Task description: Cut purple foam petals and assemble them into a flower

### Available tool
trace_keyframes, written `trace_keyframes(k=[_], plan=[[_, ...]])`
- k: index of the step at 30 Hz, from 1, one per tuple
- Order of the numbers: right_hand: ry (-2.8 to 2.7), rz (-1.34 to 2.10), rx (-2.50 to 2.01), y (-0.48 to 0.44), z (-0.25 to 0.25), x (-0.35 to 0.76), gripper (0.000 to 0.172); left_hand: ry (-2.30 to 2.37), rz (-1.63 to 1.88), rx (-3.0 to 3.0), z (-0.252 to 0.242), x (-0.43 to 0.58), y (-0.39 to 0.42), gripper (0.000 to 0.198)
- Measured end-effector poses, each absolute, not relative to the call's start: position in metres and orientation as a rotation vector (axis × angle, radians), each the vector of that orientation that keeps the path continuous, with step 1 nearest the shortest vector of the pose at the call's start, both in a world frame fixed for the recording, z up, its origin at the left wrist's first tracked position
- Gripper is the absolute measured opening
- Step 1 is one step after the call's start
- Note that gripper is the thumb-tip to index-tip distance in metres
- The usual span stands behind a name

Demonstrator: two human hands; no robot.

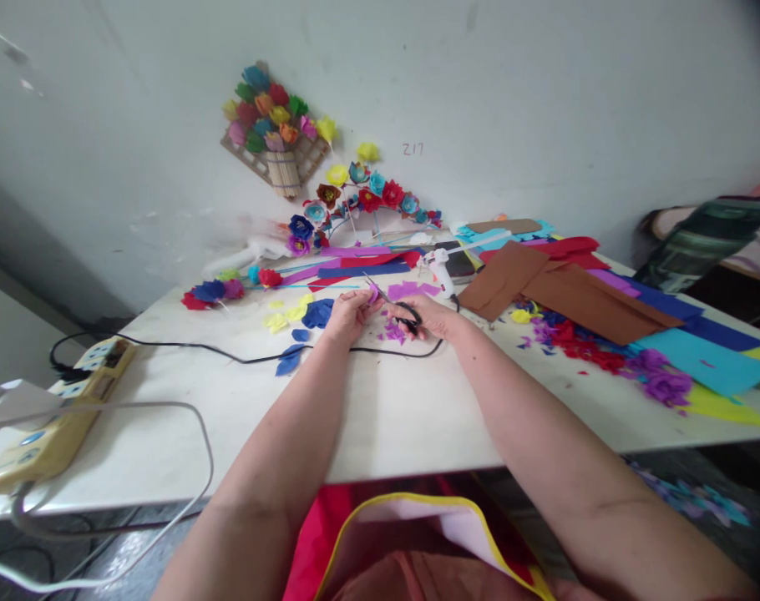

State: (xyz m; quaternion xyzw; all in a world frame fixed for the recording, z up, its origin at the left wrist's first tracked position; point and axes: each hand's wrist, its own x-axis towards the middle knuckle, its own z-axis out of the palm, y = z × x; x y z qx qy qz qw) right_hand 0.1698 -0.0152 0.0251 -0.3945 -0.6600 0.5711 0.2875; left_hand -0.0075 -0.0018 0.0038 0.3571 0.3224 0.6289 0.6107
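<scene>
Near the middle of the white table (398, 417), my left hand (351, 314) pinches a small piece of purple paper (373, 294). Black-handled scissors (408, 315) sit in my right hand (431, 317), the fingers wrapped about the handles. Their blades point up and left, right beside the purple piece; whether they touch it I cannot tell. Purple scraps (393, 331) lie beneath my hands, and more purple paper pieces (411, 290) lie just behind. To the left of my left hand are blue paper petals (318, 313) and yellow ones (278, 320).
A white glue gun (441, 274) stands behind my right hand. Its black cord (248, 361) crosses the table to a power strip (60, 417) at left. Brown paper sheets (599, 305) and colored scraps (584, 349) cover the right side. Paper flowers (367, 200) stand against the wall.
</scene>
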Motion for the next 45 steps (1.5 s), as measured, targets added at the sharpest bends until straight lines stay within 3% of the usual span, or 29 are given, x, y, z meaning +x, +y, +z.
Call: trace_keyframes(k=[11,45], plan=[[-1.766,1.499,-1.075,-0.0151,0.0257,0.169,0.028,0.733,1.43,0.863,0.0037,-0.0073,-0.0023,0.018],[-1.729,1.48,-1.105,-0.0172,0.0306,0.1676,0.021,0.769,1.437,0.861,0.0053,-0.0074,-0.0031,0.013]])
